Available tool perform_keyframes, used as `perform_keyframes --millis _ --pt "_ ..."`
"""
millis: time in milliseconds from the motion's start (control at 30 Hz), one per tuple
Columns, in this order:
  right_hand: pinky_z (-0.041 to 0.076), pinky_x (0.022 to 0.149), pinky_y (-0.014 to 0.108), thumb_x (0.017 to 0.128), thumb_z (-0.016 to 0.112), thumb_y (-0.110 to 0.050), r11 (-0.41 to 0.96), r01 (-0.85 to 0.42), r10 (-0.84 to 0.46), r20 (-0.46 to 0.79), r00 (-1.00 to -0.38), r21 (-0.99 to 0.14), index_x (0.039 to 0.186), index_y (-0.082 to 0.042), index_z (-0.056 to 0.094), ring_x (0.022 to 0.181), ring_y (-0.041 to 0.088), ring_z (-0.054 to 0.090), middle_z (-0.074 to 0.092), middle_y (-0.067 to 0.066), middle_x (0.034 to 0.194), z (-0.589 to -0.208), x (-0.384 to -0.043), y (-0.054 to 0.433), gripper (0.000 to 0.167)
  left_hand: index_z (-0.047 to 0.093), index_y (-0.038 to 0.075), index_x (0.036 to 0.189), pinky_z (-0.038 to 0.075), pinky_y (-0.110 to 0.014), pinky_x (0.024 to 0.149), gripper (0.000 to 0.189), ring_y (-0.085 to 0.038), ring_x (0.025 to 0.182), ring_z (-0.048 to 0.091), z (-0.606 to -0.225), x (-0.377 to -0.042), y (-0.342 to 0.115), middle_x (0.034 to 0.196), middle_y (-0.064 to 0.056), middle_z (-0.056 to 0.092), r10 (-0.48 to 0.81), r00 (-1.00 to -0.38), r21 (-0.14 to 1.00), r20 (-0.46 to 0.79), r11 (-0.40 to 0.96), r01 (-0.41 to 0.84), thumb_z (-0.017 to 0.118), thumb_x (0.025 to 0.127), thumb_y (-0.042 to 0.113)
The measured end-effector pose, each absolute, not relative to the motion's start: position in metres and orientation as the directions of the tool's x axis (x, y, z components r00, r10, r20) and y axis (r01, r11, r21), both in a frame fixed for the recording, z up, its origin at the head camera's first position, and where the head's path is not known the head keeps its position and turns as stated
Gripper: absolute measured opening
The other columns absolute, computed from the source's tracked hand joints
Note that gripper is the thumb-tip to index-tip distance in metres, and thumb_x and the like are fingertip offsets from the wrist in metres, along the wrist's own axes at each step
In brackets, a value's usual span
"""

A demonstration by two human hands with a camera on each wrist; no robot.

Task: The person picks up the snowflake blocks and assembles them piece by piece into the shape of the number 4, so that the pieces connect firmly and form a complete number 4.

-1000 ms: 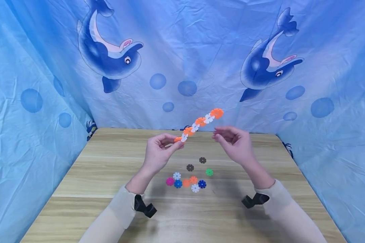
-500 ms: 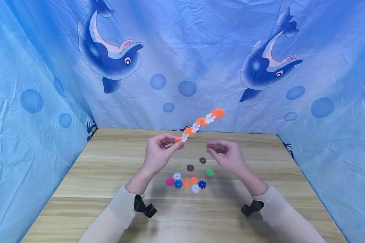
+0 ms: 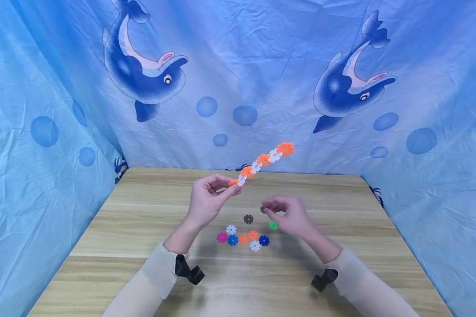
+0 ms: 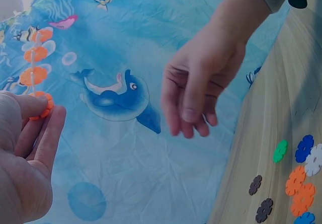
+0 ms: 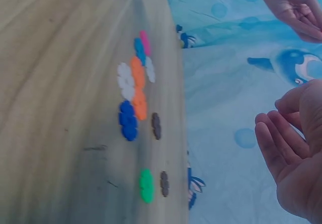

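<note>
My left hand point(image 3: 208, 200) pinches the lower end disc of a slanting chain of orange and white notched plastic snowflake discs point(image 3: 263, 159) between thumb and fingers, up off the table. In the left wrist view the chain point(image 4: 34, 76) rises from the fingertips. My right hand point(image 3: 291, 215) hovers over the table with loosely bent fingers and nothing in them, as the right wrist view also shows. In the head view its fingertips overlap a dark brown disc point(image 3: 263, 209), partly hiding it. Another brown disc point(image 3: 248, 219) and a green disc point(image 3: 273, 226) lie close by.
Nearer me on the wooden table point(image 3: 142, 273) lie a pink disc point(image 3: 222, 237), a light blue disc point(image 3: 232, 240), a dark blue disc point(image 3: 263, 240), two white ones and two orange discs point(image 3: 243, 238). A blue dolphin-print curtain point(image 3: 245, 79) surrounds the table's back and sides.
My right hand has come down and to the left, from beside the chain's upper end to over the brown and green discs. The left hand and chain stay nearly still.
</note>
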State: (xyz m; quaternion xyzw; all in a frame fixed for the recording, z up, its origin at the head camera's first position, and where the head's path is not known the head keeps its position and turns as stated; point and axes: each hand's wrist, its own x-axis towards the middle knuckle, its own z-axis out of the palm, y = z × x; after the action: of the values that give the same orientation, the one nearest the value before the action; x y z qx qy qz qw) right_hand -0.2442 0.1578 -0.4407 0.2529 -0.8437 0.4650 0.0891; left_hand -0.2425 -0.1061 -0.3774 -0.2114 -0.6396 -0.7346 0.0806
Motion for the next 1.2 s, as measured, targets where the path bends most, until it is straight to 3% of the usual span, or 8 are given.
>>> perform_keyframes --millis 167,433,733,933,1200 --pt "0.066 0.082 0.029 0.093 0.078 -0.001 0.447 -0.543 -0.458 0.339 -0.822 -0.711 0.11 -0.01 0.081 0.09 0.012 0.077 0.081 0.007 0.104 -0.45 -0.242 0.155 0.019 0.071 -0.014 0.107 0.067 -0.037 0.086 0.018 -0.014 0.085 0.081 -0.376 -0.241 -0.106 0.094 0.006 0.081 0.153 -0.902 0.91 0.403 -0.175 0.376 0.077 0.092 -0.006" --pt "0.064 0.084 0.026 0.094 0.077 -0.006 0.571 -0.547 -0.615 0.122 -0.779 -0.613 0.111 -0.012 0.081 0.092 0.001 0.07 0.081 0.003 0.107 -0.458 -0.235 0.15 0.018 0.072 -0.013 0.106 0.067 -0.039 0.084 0.018 -0.015 0.085 0.082 -0.377 -0.24 -0.105 0.099 -0.008 0.081 0.153 -0.892 0.9 0.425 -0.172 0.4 0.078 0.091 -0.006" --pt "0.06 0.085 0.019 0.092 0.077 -0.004 0.577 -0.707 -0.757 0.059 -0.651 -0.409 0.109 -0.014 0.081 0.098 0.009 0.071 0.078 -0.004 0.107 -0.479 -0.219 0.137 0.021 0.073 -0.01 0.105 0.067 -0.038 0.084 0.015 -0.013 0.085 0.081 -0.381 -0.235 -0.108 0.105 -0.031 0.076 0.172 -0.896 0.911 0.41 -0.134 0.391 0.078 0.093 -0.002" --pt "0.059 0.091 0.019 0.092 0.078 -0.002 0.619 -0.689 -0.76 -0.066 -0.647 -0.378 0.11 -0.018 0.081 0.104 0.005 0.069 0.076 -0.006 0.109 -0.484 -0.219 0.131 0.024 0.073 -0.011 0.106 0.067 -0.038 0.084 0.017 -0.014 0.085 0.081 -0.381 -0.236 -0.109 0.105 -0.031 0.076 0.182 -0.893 0.91 0.412 -0.141 0.391 0.078 0.092 -0.003" --pt "0.059 0.084 0.019 0.092 0.079 -0.001 0.614 -0.691 -0.756 -0.031 -0.654 -0.382 0.108 -0.016 0.082 0.095 0.007 0.067 0.072 -0.003 0.104 -0.482 -0.225 0.127 0.022 0.073 -0.011 0.106 0.067 -0.039 0.084 0.016 -0.014 0.085 0.081 -0.377 -0.241 -0.111 0.105 -0.03 0.077 0.179 -0.886 0.902 0.428 -0.144 0.407 0.078 0.092 -0.003"
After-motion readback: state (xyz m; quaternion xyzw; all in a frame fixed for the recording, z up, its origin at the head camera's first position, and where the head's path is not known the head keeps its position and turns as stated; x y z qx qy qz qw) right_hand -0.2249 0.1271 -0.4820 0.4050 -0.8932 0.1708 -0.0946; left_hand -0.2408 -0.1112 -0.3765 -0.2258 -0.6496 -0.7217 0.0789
